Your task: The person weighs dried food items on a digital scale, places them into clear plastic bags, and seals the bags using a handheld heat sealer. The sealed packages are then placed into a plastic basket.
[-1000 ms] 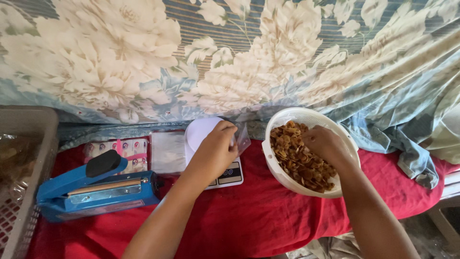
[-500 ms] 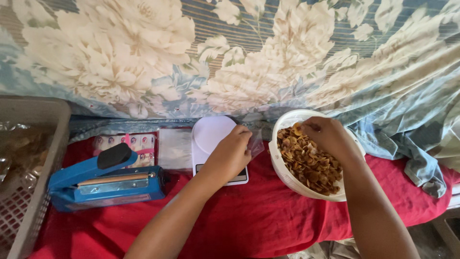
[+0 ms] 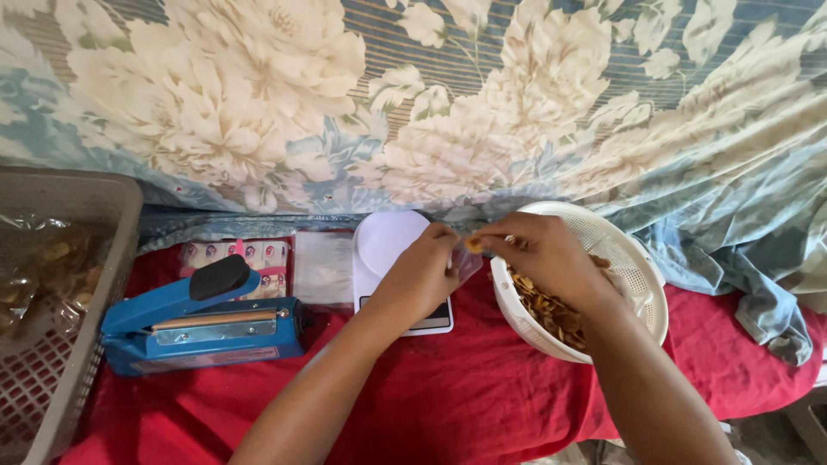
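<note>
A white perforated basket [image 3: 639, 277] holds brown chips [image 3: 548, 308] on a red cloth. My right hand [image 3: 538, 251] is lifted over its left rim, pinching a few chips at the fingertips. My left hand [image 3: 419, 274] sits over a white kitchen scale [image 3: 388, 245] and grips a small clear plastic bag [image 3: 467, 262], its opening meeting the right fingertips. Most of the bag is hidden behind the hands.
A blue heat sealer [image 3: 200, 325] with a black knob lies left of the scale. Behind it are a pack of pink-patterned bags [image 3: 258, 255] and clear bags [image 3: 321, 267]. A brown mesh crate [image 3: 60, 301] with packed chips stands far left. A floral cloth [image 3: 413, 103] hangs behind.
My right hand has come out of the basket with chips and moved left to the bag in my left hand. The view has shifted slightly.
</note>
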